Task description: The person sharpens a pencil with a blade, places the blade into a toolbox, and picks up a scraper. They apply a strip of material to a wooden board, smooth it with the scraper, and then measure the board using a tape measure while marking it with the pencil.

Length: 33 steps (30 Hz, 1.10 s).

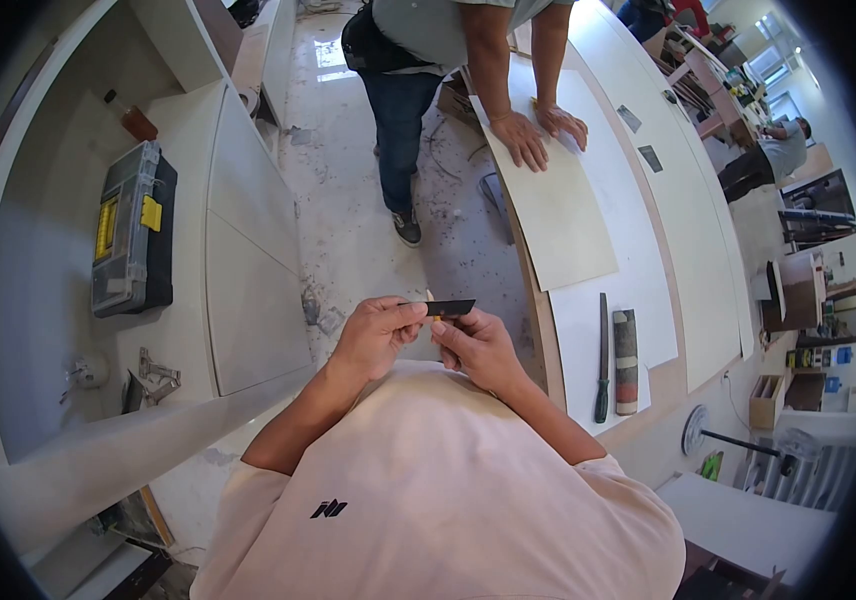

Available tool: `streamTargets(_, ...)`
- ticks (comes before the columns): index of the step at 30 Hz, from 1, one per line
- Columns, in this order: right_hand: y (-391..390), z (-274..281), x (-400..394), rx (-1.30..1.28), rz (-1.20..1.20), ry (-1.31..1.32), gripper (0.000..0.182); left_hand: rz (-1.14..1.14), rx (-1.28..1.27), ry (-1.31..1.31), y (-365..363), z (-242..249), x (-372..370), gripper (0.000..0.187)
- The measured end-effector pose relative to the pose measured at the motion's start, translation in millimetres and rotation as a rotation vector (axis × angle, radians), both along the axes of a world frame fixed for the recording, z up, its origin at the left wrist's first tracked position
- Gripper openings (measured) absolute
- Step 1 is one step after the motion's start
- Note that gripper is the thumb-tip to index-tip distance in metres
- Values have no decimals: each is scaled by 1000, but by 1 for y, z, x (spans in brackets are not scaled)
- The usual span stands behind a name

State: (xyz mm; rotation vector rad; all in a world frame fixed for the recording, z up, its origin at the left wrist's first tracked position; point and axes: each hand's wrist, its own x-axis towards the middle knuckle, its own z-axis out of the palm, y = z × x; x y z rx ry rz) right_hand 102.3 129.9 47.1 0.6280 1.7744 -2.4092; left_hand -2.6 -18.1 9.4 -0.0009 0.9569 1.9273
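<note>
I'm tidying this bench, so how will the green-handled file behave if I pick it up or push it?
The file will likely stay stiff, as it looks long and straight. It may be heavy for its slimness, since its dark length looks like metal. Pushed sideways, it could knock the striped cylinder lying close beside it.

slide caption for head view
Left hand and right hand hold a dark strip and a thin stick beside a bench.

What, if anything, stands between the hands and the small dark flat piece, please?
Nothing visible does: the left hand holds the dark flat piece, and the right hand is right beside it. A thin pale stick crosses it between them without blocking either.
</note>
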Motion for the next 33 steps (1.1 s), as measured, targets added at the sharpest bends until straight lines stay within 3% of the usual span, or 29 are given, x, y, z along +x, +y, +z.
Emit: streamTargets(33,2,0,3,-1,1,-18,14,-43,34,-83,2,-2,-1,16)
